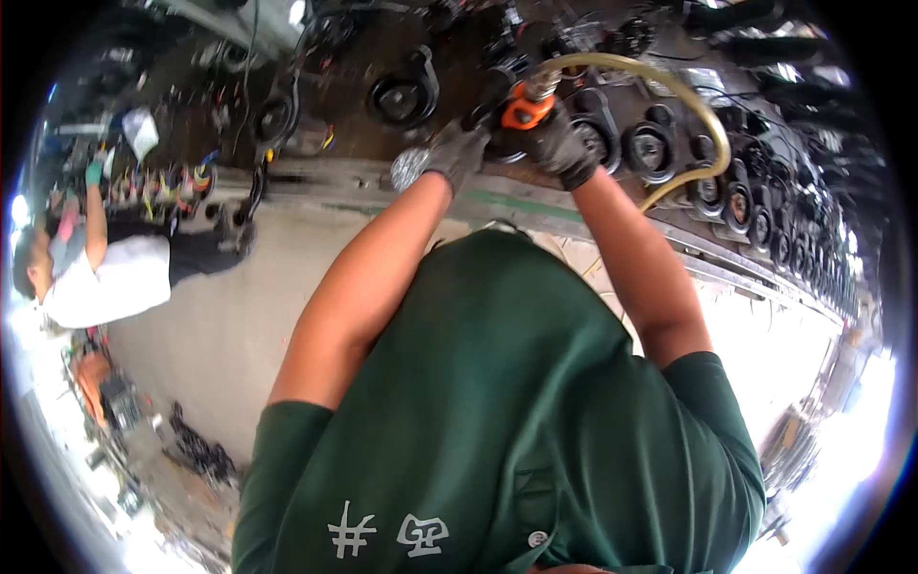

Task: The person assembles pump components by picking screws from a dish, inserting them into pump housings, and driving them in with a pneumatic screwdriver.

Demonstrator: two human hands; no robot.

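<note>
My right hand (564, 148), in a dark work glove, is closed around an orange air-powered tool (526, 111) over the near side of the bench. A clear yellowish hose (706, 113) runs from the tool's metal fitting and loops off to the right. Close beside it on the left, my left hand (457, 156), also gloved, has its fingers curled at a black part (499, 145) under the tool. Hands and tool hide most of that part. A silvery disc-like piece (408, 170) lies against my left wrist. Past my left hand sits a round black part with a curved arm (400, 99).
Similar round black parts (652, 151) line the bench to the right. Another (273, 119) lies to the left. A metal rail (335, 184) forms the bench's near edge. At far left, a person in a white shirt (120, 277) works at the same bench.
</note>
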